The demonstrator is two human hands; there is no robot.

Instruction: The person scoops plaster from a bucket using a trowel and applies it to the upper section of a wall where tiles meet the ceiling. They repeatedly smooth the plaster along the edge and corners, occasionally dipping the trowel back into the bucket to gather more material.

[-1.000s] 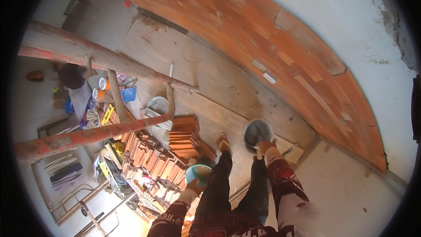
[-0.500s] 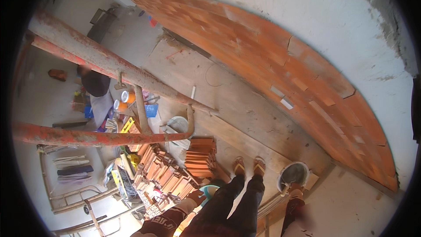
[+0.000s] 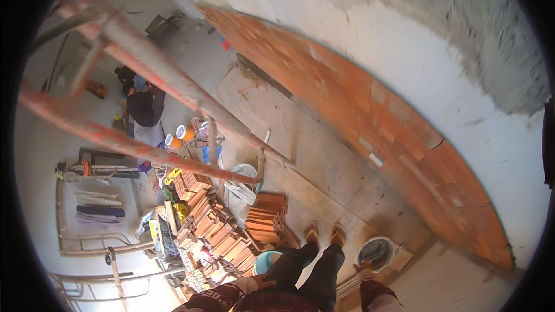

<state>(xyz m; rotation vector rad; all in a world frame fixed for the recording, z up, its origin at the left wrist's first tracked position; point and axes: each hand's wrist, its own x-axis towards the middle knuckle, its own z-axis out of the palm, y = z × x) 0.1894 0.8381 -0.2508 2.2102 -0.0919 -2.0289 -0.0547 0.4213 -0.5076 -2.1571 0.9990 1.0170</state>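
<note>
My right hand (image 3: 365, 268) is at the near left rim of a bucket (image 3: 394, 247) with grey, wet-looking contents. Its fingers look curled, but what they hold is too small to make out. My left hand (image 3: 264, 282) lies against my left thigh, fingers stretched, nothing visible in it. Just beyond that hand, a teal bucket (image 3: 263, 262) is partly covered by my leg. My sandalled feet stand on a wooden plank (image 3: 324, 194) high above the floor. To the right runs a curved area of orange bricks (image 3: 370, 117) bordered by pale plaster (image 3: 399, 40).
Rusty red scaffold pipes (image 3: 144, 149) cross at left. Below are stacked orange bricks (image 3: 217, 231), another brick pile (image 3: 267, 215), a round tub (image 3: 245, 170) and orange buckets (image 3: 185, 132). A person in dark clothing (image 3: 144, 107) is down at the far left.
The view has shifted, showing more grey wall at the upper right. My left hand has moved from beside the teal bucket to my thigh. My right hand stays by the bucket.
</note>
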